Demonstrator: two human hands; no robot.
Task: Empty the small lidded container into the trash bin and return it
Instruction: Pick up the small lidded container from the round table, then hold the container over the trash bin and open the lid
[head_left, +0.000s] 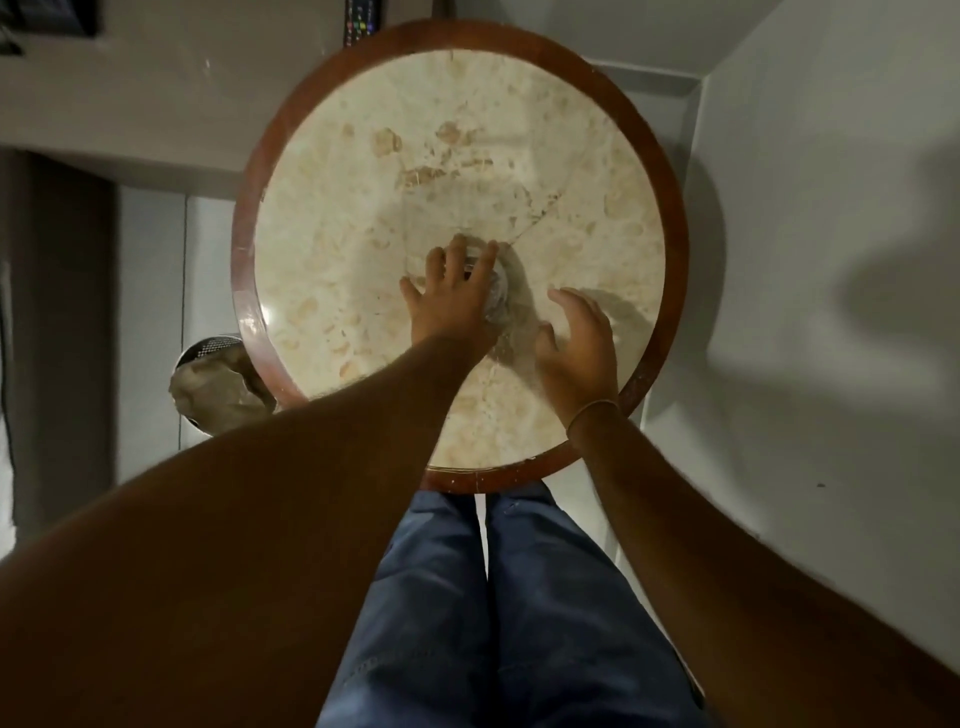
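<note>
A small clear container (497, 296) stands near the middle of the round marble table (363, 171). My left hand (452, 296) lies over its top, fingers curled around it, hiding most of it. My right hand (576, 348) hovers just to the right of the container, fingers apart and holding nothing. The trash bin (218, 384), a perforated metal one with a pale liner bag, stands on the floor at the table's left edge, partly under the rim.
The table has a reddish wooden rim (670, 208). A remote control (361, 21) lies at the far edge. A white wall corner runs close on the right. My legs in blue jeans (498, 597) stand at the table's near edge.
</note>
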